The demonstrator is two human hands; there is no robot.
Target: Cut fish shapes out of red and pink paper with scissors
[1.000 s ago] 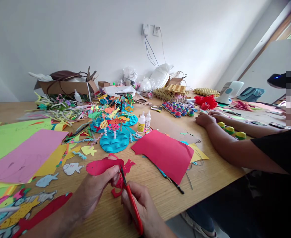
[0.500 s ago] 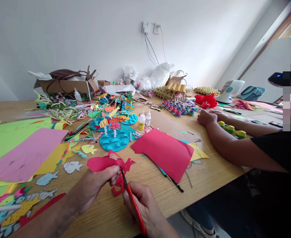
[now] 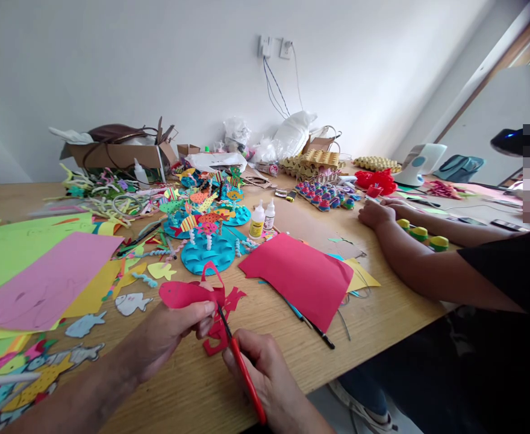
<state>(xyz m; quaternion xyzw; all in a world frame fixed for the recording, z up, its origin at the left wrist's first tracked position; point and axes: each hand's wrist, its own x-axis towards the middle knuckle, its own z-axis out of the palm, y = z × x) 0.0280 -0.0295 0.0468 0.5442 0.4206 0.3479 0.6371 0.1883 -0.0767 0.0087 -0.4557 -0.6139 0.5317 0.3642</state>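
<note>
Between the thumb and fingers of my left hand (image 3: 181,328) is a red paper fish (image 3: 179,294), its head pointing left and a thin strip of paper looping up above it. My right hand (image 3: 265,367) is closed around the red handles of a pair of scissors (image 3: 246,372). The dark blades point up and left and meet the paper near the fish's tail end. Red paper scraps (image 3: 215,345) lie under the blades on the table. Right of my hands rests a larger red sheet (image 3: 299,277). A yellow fish cutout (image 3: 162,271) lies beyond my left hand.
Blue round bases with paper fish (image 3: 207,253) stand ahead, beside glue bottles (image 3: 256,222). Coloured sheets (image 3: 52,277) and fish cutouts (image 3: 43,383) cover the left side. A co-worker's arms (image 3: 405,250) rest on the table at right, near painted egg-carton pieces (image 3: 416,234).
The thin red strip above the fish has lifted and opened into a taller loop. Both hands stay almost in place, with the scissors still at the paper.
</note>
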